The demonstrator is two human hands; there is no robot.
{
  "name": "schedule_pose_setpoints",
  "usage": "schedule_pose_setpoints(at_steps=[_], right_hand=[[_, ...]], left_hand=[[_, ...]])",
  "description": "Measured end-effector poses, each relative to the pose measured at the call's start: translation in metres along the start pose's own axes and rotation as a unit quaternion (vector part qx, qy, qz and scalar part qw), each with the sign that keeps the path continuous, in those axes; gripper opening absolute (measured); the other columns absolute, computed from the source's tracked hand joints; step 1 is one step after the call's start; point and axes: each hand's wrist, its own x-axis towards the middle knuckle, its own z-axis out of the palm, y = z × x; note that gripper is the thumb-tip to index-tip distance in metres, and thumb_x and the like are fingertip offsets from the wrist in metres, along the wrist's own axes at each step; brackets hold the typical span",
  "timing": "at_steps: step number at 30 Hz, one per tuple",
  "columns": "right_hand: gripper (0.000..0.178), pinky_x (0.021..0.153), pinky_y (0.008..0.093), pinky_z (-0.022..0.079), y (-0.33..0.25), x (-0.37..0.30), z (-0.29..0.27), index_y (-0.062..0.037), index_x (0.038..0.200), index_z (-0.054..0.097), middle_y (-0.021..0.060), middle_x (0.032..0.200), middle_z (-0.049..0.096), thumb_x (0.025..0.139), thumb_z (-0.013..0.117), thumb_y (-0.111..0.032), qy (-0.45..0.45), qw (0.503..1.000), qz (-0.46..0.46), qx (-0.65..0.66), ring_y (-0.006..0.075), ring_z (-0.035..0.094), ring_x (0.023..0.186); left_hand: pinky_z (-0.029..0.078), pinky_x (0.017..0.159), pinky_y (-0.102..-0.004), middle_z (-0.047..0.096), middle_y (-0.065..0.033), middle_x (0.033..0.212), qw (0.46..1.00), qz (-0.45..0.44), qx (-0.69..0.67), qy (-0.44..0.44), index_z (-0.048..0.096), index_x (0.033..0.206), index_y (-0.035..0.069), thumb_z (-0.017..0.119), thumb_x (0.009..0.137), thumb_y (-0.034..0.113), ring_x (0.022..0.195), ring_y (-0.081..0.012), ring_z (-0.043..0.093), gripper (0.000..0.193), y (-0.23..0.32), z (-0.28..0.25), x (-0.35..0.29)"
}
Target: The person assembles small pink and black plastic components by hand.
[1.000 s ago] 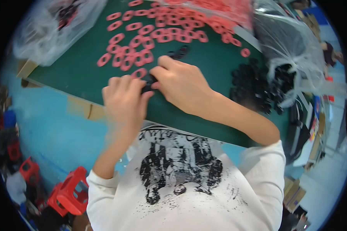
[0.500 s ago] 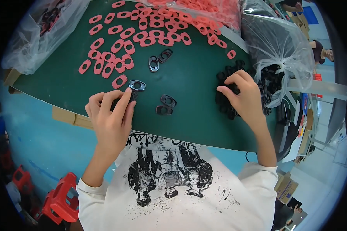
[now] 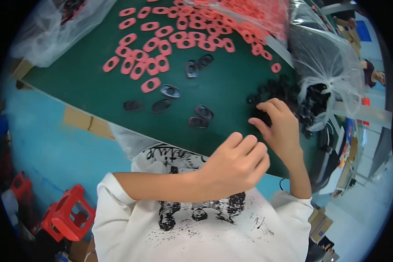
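Note:
My left hand (image 3: 236, 165) is over the table's front edge, its forearm lying across my shirt. Its fingers are curled in; whatever they may hold is hidden. Beside the heap of small black plastic parts (image 3: 277, 89), my right hand (image 3: 278, 126) has thumb and forefinger apart, with nothing visible between them. Several dark oval pieces with a ring in the middle lie on the green tabletop: a shiny one (image 3: 170, 91), one just below it (image 3: 161, 105), one farther left (image 3: 133, 105), a pair (image 3: 201, 117) near the centre and another pair (image 3: 198, 66) farther back.
Many flat pink oval rings (image 3: 151, 84) spread across the far left of the green table (image 3: 236, 87). Behind them lies a clear bag (image 3: 266, 13) of more rings. Another clear bag (image 3: 327, 56) stands right, beside the black parts. Red stools (image 3: 70, 214) stand on the floor.
My left hand has left the dark pieces and swung right, toward my right hand, its fingers now curled. Two dark pieces show where it was. My right hand stays by the black heap.

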Motion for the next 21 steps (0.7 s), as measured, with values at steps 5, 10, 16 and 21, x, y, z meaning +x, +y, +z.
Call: schedule_pose_setpoints(at_steps=[5, 10, 16, 21], right_hand=[[0.023, 0.062, 0.0346, 0.049, -0.015, 0.001, -0.004, -0.0015, 0.091, 0.065, 0.0083, 0.090, 0.058, 0.071, 0.076, -0.005, -0.006, 0.998, -0.004, 0.058, 0.0247, 0.059, 0.074], [0.023, 0.063, 0.0243, 0.047, -0.018, -0.003, -0.015, 0.0028, 0.100, 0.064, 0.0038, 0.088, 0.056, 0.078, 0.069, 0.008, -0.061, 0.864, 0.065, 0.495, 0.0100, 0.054, 0.072], [0.033, 0.067, 0.0253, 0.049, -0.040, 0.012, 0.000, 0.0035, 0.112, 0.061, 0.0087, 0.101, 0.065, 0.080, 0.069, 0.006, -0.052, 0.855, -0.006, 0.516, 0.0099, 0.059, 0.083], [0.021, 0.062, 0.0230, 0.044, 0.006, 0.017, -0.043, 0.0018, 0.102, 0.066, 0.0092, 0.096, 0.065, 0.081, 0.066, 0.003, 0.095, 0.959, 0.011, 0.266, 0.0128, 0.058, 0.075]], left_hand=[[0.044, 0.058, -0.0312, 0.058, -0.0106, 0.095, 0.987, -0.129, -0.020, 0.098, 0.063, 0.102, -0.004, 0.071, 0.066, 0.000, 0.073, -0.0232, 0.053, 0.037, -0.016, 0.006, -0.020], [0.050, 0.062, -0.0274, 0.059, -0.0118, 0.109, 0.896, -0.304, -0.286, 0.152, 0.061, 0.118, 0.001, 0.077, 0.076, 0.000, 0.081, -0.0185, 0.059, 0.046, -0.010, -0.005, -0.012], [0.051, 0.073, -0.0383, 0.064, -0.0125, 0.092, 0.947, -0.244, -0.129, 0.166, 0.063, 0.111, 0.002, 0.073, 0.075, -0.001, 0.085, -0.0315, 0.060, 0.037, -0.036, -0.033, -0.025], [0.048, 0.079, -0.0400, 0.062, -0.0110, 0.097, 0.942, -0.271, 0.173, 0.095, 0.065, 0.100, 0.002, 0.073, 0.076, 0.003, 0.093, -0.0313, 0.057, 0.025, -0.088, -0.098, -0.040]])
